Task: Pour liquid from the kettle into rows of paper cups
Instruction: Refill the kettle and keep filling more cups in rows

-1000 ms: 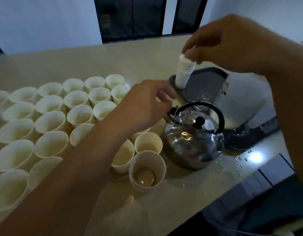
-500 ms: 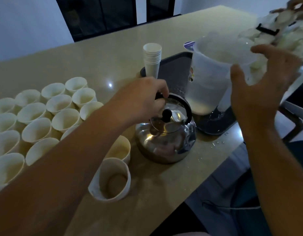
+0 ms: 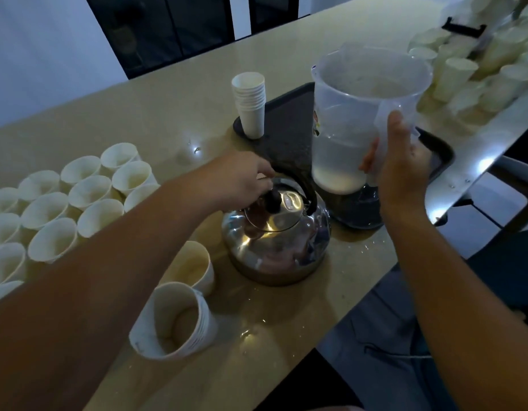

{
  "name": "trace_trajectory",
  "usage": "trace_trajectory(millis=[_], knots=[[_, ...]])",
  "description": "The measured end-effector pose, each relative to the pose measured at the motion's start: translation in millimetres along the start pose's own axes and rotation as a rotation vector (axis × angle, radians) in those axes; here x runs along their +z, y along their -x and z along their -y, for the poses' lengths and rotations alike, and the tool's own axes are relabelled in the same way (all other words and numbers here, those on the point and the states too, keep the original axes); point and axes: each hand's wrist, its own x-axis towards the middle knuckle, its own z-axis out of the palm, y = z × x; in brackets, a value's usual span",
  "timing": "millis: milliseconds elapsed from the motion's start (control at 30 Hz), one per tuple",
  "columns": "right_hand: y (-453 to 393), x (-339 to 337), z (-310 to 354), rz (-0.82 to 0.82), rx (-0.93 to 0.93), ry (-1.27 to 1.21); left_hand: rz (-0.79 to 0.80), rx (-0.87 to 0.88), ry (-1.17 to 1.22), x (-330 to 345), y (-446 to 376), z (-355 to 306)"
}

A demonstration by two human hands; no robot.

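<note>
On the beige tabletop (image 3: 156, 114) in front of me stands the steel kettle (image 3: 276, 241), near the front edge, its black handle swung toward the far side. My left hand (image 3: 242, 180) reaches over it, fingers curled down at the black lid knob (image 3: 271, 200); whether they actually pinch the knob I cannot tell. My right hand (image 3: 400, 167) grips the handle of a clear plastic jug (image 3: 354, 114), which holds a little pale liquid at the bottom and sits over the dark tray (image 3: 286, 134) just behind the kettle. A stack of paper cups (image 3: 251, 106) stands upright on the tray's far left corner. To my left, rows of paper cups (image 3: 79, 200) crowd together, my left forearm crossing in front of them. Two more cups sit beside the kettle: one cup (image 3: 188, 265) close to its left side, and a nested stack (image 3: 174, 320) tipped toward me. Small wet spots glint on the tabletop by the kettle. At the far right, a metal tray (image 3: 476, 155) carries many more cups (image 3: 470, 75).
</note>
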Motion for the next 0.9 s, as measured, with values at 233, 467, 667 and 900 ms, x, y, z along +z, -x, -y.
trace_trajectory(millis=[233, 467, 667, 900], knots=[[0, 10, -5, -0.096, -0.032, 0.003, -0.097, 0.114, -0.392, 4, 17, -12], [9, 6, -3, -0.237, -0.094, 0.053, 0.006, 0.081, -0.313, 8, 14, -19], [55, 6, -19, -0.008, -0.69, 0.257, 0.016, 0.07, -0.232, 18, 17, -14], [67, 23, -42, 0.503, -0.265, 0.469, -0.021, 0.097, -0.262, 25, 19, -15]])
